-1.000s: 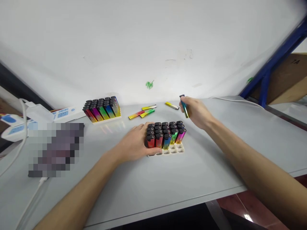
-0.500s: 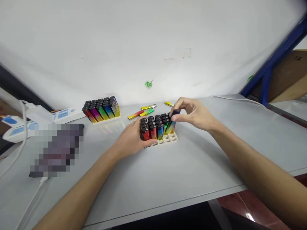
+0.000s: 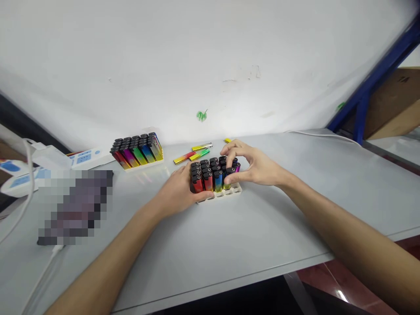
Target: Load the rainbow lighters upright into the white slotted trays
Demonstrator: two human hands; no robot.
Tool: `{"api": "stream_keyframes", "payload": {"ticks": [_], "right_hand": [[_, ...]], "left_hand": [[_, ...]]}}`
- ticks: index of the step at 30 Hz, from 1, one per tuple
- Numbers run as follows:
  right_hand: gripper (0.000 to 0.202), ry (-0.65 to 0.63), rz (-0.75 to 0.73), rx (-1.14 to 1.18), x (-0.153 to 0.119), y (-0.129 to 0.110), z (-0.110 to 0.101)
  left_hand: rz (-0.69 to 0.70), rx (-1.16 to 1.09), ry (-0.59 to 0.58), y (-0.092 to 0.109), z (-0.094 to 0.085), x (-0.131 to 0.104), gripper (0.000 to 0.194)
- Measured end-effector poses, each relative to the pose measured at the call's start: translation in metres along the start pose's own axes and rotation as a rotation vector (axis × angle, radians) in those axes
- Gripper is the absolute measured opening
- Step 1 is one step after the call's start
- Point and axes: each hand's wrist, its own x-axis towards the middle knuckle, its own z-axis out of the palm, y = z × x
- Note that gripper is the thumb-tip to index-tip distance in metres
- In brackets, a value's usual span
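Observation:
A white tray (image 3: 236,190) with rows of round-cornered slots stands on the table, filled with upright black-topped lighters. At its front row are a red lighter (image 3: 197,186) and a blue lighter (image 3: 218,183). My left hand (image 3: 180,190) is closed around the tray's left end, its thumb along the front edge and its fingers partly hidden behind the lighters. Pinched between the thumb and finger of my right hand (image 3: 247,165) is a blue-and-yellow lighter (image 3: 227,185), upright in the front row beside the blue one.
A second tray (image 3: 144,166) of lighters stands back left by the wall. Loose colourful lighter sleeves (image 3: 184,158) lie behind the near tray. On the left are a power strip (image 3: 85,157) and a blurred dark device (image 3: 78,205) with a white cable (image 3: 42,275).
My right hand has moved left and down, bringing the tilted lighter from above the tray's right side into the front row, upright. My left hand stays on the tray.

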Motion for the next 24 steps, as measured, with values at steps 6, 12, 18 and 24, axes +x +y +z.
{"api": "stream_keyframes", "payload": {"ticks": [6, 12, 18, 24], "right_hand": [[0.028, -0.002, -0.025, 0.016, 0.001, 0.002, -0.002], [0.026, -0.001, -0.026, 0.026, 0.001, 0.002, -0.002], [0.032, 0.261, 0.134, 0.090, 0.004, 0.018, -0.006], [0.039, 0.401, 0.343, -0.521, 0.003, 0.076, -0.012]], "left_hand": [[-0.001, 0.011, -0.001, 0.000, -0.001, -0.001, 0.063], [0.004, 0.018, 0.000, 0.000, -0.001, -0.001, 0.063], [0.018, 0.007, -0.006, -0.002, 0.000, 0.000, 0.064], [0.025, 0.033, -0.034, 0.000, -0.003, -0.001, 0.068]]}}
